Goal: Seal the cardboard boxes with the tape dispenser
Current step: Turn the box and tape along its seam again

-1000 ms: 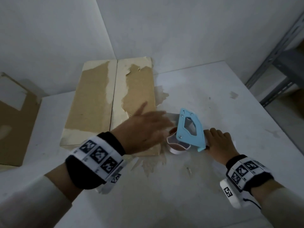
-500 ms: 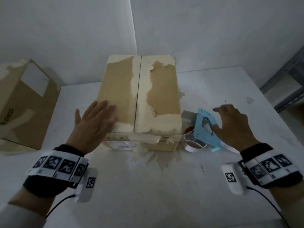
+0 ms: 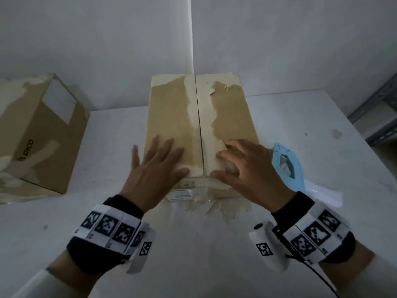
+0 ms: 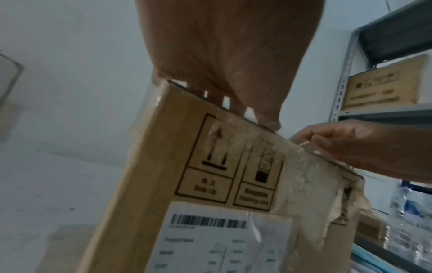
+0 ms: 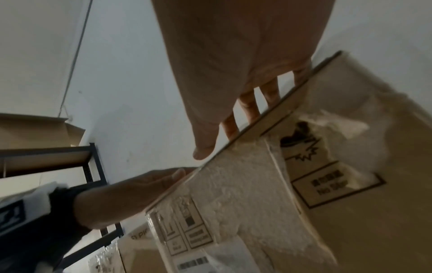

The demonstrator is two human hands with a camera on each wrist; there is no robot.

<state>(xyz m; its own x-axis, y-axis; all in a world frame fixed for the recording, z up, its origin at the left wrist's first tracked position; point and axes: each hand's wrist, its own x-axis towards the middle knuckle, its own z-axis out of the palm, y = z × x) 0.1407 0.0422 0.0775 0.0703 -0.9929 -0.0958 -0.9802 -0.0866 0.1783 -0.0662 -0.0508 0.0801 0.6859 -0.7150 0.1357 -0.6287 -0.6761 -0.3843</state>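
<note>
White table (image 3: 214, 244) meets grey walls (image 3: 96, 39) in a corner.

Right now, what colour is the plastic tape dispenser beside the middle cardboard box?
Light blue plastic tape dispenser; head view shows it best.

Left hand (image 3: 156, 164) and right hand (image 3: 247, 166) rest on cardboard box (image 3: 171, 108).

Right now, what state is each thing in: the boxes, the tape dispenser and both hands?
Middle box: flaps closed, seam untaped, old tape torn off.
Left hand: flat on the left flap.
Right hand: fingers spread on the right flap.
Tape dispenser: lying on the table, untouched.
Side box: tilted, tape scraps on it.
</note>
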